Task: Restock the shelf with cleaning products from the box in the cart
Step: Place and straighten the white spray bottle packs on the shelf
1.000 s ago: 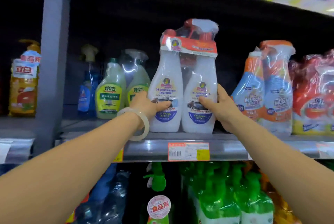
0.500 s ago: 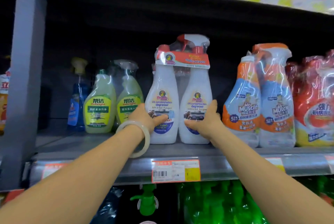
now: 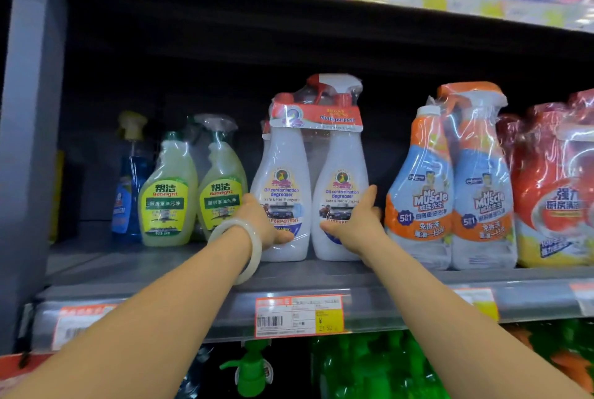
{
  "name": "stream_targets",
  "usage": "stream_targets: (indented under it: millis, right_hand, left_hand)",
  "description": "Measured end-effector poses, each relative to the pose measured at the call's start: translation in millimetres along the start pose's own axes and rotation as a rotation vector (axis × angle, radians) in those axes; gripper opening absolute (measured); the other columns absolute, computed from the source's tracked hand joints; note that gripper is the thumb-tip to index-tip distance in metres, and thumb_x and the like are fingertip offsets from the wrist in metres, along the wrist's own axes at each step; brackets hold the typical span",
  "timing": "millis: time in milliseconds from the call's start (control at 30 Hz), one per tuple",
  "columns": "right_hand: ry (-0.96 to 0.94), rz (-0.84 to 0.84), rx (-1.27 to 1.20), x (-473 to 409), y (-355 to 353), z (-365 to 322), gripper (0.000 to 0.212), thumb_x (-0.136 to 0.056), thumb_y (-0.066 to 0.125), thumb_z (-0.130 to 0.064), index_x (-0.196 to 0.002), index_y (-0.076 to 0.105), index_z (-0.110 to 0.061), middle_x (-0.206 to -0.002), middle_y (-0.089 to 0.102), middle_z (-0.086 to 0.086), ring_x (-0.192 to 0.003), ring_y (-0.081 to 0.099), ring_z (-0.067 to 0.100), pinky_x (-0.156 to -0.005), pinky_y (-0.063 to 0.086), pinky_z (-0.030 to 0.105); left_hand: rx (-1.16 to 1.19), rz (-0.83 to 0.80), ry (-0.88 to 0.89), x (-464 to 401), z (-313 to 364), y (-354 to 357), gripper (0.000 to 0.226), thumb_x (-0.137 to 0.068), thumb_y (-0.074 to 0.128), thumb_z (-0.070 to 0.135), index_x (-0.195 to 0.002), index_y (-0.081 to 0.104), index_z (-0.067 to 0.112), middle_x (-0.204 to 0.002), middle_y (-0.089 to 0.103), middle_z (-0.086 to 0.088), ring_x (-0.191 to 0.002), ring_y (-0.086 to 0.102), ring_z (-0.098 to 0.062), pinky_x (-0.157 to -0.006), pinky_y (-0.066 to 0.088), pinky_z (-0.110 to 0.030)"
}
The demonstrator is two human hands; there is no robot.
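Observation:
A shrink-wrapped twin pack of white degreaser spray bottles (image 3: pixel 315 154) with a red header stands upright on the grey shelf (image 3: pixel 160 270), between a green pack and an orange pack. My left hand (image 3: pixel 262 223), with a pale bangle on the wrist, grips the lower left side of the pack, thumb across the front. My right hand (image 3: pixel 356 221) holds the lower right side, fingers up along the bottle's edge and thumb on the label. The box and the cart are out of view.
A green twin pack (image 3: pixel 193 192) and a blue bottle (image 3: pixel 125 196) stand to the left, with bare shelf in front of them. Orange Mr Muscle packs (image 3: pixel 450 192) and red packs (image 3: pixel 556 192) crowd the right. A grey upright (image 3: pixel 29 141) bounds the left. Green bottles (image 3: pixel 369 366) fill the shelf below.
The twin pack has slid further back on the shelf with both hands still on it, now lower on its sides. The view has tilted up.

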State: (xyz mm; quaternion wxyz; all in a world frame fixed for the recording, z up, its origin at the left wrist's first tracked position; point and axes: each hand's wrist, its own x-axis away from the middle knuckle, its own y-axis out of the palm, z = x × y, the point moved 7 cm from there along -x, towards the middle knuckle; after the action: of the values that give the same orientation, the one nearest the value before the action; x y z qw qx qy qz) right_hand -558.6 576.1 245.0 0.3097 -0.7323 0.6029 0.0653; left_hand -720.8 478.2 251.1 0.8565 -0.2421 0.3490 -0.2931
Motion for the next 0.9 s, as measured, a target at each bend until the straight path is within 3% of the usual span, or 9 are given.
stream_targets:
  millis: [167,233,367,433,533,633,800,900]
  right_hand:
    - [0.005,-0.001,0.020,1,0,0,0.115,-0.080,0.073,-0.019,-0.148,-0.019,-0.016,-0.148,0.019,0.016,-0.134,0.032,0.029,-0.111,0.028,0.035]
    - [0.010,-0.010,0.026,1,0,-1,0.115,-0.080,0.073,-0.019,-0.148,-0.019,-0.017,-0.149,0.018,0.016,-0.134,0.032,0.029,-0.111,0.029,0.036]
    - [0.029,-0.006,0.034,-1,1,0,0.115,-0.080,0.074,-0.018,-0.149,-0.018,-0.017,-0.149,0.018,0.016,-0.134,0.033,0.029,-0.111,0.030,0.037]
    - [0.041,-0.005,0.040,-3,1,1,0.116,-0.079,0.074,-0.019,-0.148,-0.019,-0.018,-0.150,0.017,0.016,-0.135,0.032,0.030,-0.112,0.028,0.038]
    - [0.055,-0.009,0.073,-1,0,-1,0.117,-0.079,0.075,-0.022,-0.148,-0.020,-0.017,-0.149,0.019,0.017,-0.135,0.031,0.030,-0.113,0.027,0.039]
    - [0.039,-0.003,0.158,8,0,-10,0.116,-0.079,0.074,-0.028,-0.148,-0.019,-0.015,-0.151,0.014,0.018,-0.137,0.028,0.034,-0.113,0.024,0.039]
    - [-0.157,0.035,0.422,45,13,-56,0.099,-0.079,0.073,-0.035,-0.148,0.006,-0.010,-0.150,0.017,0.018,-0.139,0.019,0.035,-0.113,0.022,0.040]
    - [-0.249,-0.045,0.460,79,43,-92,0.084,-0.080,0.072,-0.033,-0.143,0.021,-0.009,-0.147,0.021,0.018,-0.137,0.022,0.036,-0.112,0.026,0.043]
  left_hand:
    - [0.052,-0.008,-0.016,-1,-2,2,0.082,-0.069,0.082,0.024,-0.131,0.034,0.001,-0.123,0.054,-0.017,-0.090,0.046,-0.021,-0.091,0.044,-0.035]
    - [0.145,-0.042,-0.057,-3,-3,4,0.065,-0.075,0.078,0.021,-0.122,0.037,0.005,-0.115,0.054,-0.012,-0.085,0.047,-0.018,-0.089,0.041,-0.034]
    - [0.172,-0.055,-0.100,-3,-6,7,0.054,-0.075,0.079,0.016,-0.107,0.036,0.009,-0.112,0.055,-0.007,-0.103,0.051,-0.024,-0.097,0.039,-0.033]
    - [0.181,-0.037,-0.103,0,-7,5,0.049,-0.076,0.077,0.016,-0.109,0.042,0.009,-0.109,0.058,-0.006,-0.112,0.053,-0.027,-0.090,0.039,-0.031]
    - [0.072,-0.021,-0.048,6,-1,0,0.079,-0.070,0.082,0.023,-0.130,0.035,0.003,-0.127,0.054,-0.013,-0.117,0.053,-0.029,-0.098,0.043,-0.035]
    - [0.004,-0.039,-0.046,14,0,-6,0.074,-0.073,0.080,0.023,-0.126,0.031,0.001,-0.125,0.055,-0.013,-0.114,0.055,-0.029,-0.097,0.044,-0.036]
    - [-0.201,0.013,0.112,38,0,-44,0.064,-0.080,0.073,0.027,-0.128,0.039,0.003,-0.128,0.054,-0.014,-0.116,0.054,-0.030,-0.090,0.044,-0.033]
    - [-0.317,0.064,0.266,67,-9,-77,0.054,-0.081,0.070,0.028,-0.124,0.046,0.006,-0.125,0.055,-0.012,-0.114,0.054,-0.030,-0.090,0.045,-0.035]
